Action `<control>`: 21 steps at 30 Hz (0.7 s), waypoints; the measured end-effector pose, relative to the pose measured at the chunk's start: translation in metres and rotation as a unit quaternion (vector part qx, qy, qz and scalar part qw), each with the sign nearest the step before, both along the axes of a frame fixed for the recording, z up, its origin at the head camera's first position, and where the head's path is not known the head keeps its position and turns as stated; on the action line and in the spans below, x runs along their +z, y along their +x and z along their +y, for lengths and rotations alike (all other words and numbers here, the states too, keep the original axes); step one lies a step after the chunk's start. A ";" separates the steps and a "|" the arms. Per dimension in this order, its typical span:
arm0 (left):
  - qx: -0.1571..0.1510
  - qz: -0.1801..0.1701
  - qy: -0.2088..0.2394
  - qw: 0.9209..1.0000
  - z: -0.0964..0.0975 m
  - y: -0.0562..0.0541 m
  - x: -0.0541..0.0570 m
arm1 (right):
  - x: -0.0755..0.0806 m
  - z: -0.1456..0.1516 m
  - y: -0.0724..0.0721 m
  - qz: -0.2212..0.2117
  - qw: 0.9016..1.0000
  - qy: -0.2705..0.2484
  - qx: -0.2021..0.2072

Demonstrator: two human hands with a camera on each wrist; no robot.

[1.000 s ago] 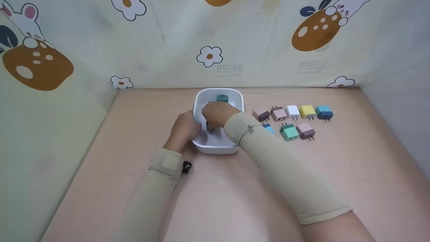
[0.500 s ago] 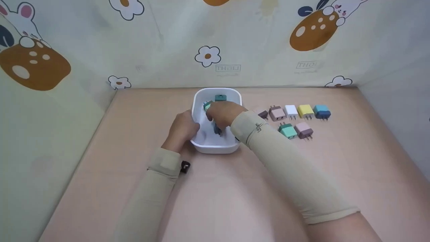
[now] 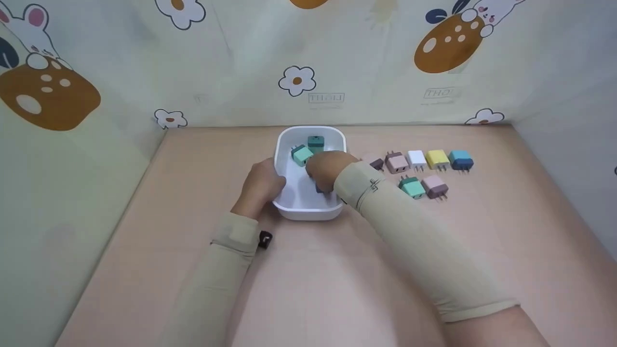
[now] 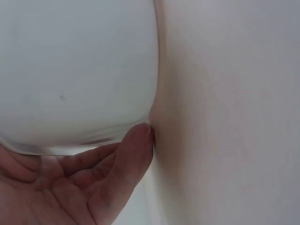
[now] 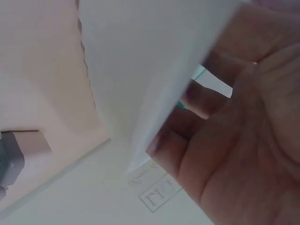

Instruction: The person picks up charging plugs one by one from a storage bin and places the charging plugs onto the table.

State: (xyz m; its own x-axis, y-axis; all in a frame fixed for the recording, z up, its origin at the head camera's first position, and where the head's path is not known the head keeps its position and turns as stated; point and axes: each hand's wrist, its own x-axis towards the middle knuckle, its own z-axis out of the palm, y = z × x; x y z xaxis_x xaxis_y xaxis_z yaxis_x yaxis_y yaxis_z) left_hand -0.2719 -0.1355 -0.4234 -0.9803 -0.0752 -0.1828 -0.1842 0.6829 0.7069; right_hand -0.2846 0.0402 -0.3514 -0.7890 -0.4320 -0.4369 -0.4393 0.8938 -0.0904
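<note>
A white plastic box stands on the table with two green charger plugs in it, a light one and a darker one at the far end. The left hand grips the box's left wall; in the left wrist view its thumb and fingers meet the box's edge. Inside the box, near the right wall, the right hand pinches a dark charger plug, mostly hidden beneath it. From the right wrist view, the right hand's fingers reach behind the box wall.
Right of the box lie several two-tone charger plugs: pink, white, yellow and blue at the back, green and pink-purple nearer. A patterned cloth wall rises behind the table.
The right hand has moved right inside the box with the dark plug, uncovering the light green plug. Its sleeve now hides the blue plug seen earlier beside the box. The left hand keeps its hold.
</note>
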 end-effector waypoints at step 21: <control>-0.008 0.016 -0.003 1.000 -0.002 -0.002 -0.003 | -0.011 -0.016 0.003 0.047 0.993 -0.009 0.105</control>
State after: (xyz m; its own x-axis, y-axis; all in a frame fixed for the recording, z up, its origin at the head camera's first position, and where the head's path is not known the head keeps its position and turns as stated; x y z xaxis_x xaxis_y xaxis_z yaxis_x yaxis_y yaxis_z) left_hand -0.2736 -0.1373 -0.4260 -0.9868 -0.0601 -0.1501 -0.1497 0.6900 0.7082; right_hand -0.2811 0.0245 -0.3624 -0.7175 -0.5980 -0.3573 -0.6228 0.7804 -0.0554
